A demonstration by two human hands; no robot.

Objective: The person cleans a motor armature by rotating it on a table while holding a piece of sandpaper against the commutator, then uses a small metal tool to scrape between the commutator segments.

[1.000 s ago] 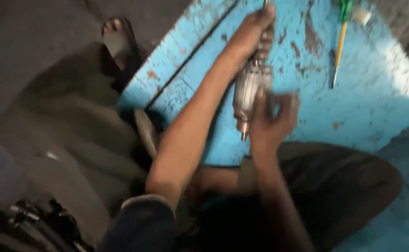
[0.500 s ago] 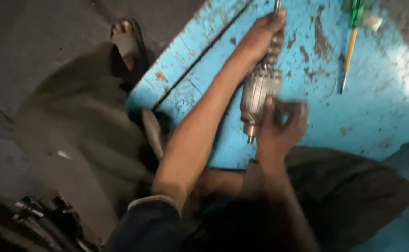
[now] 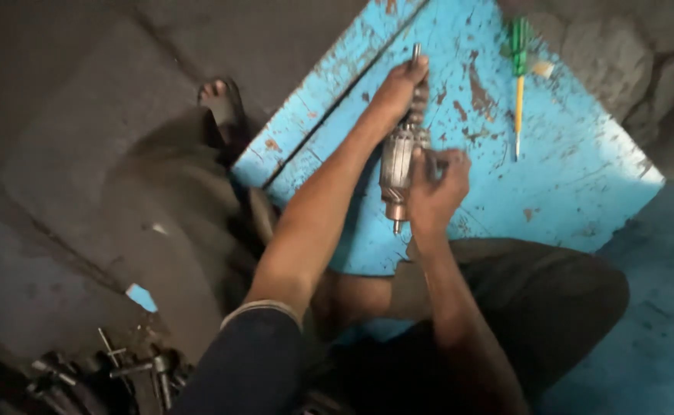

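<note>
Left hand (image 3: pixel 400 91): clamped on the far shaft end of the armature (image 3: pixel 397 165).
Right hand (image 3: pixel 434 192): closed on the armature's right side, near end.
Armature: upright-ish over the blue surface (image 3: pixel 583 177).
Screwdriver (image 3: pixel 518 84): far right on the surface, well apart.

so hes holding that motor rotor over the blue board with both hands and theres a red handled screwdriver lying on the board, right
Not quite: the screwdriver on the blue board has a green handle, not red, as the head view shows. The left hand and right hand do hold the motor rotor over it.
</note>
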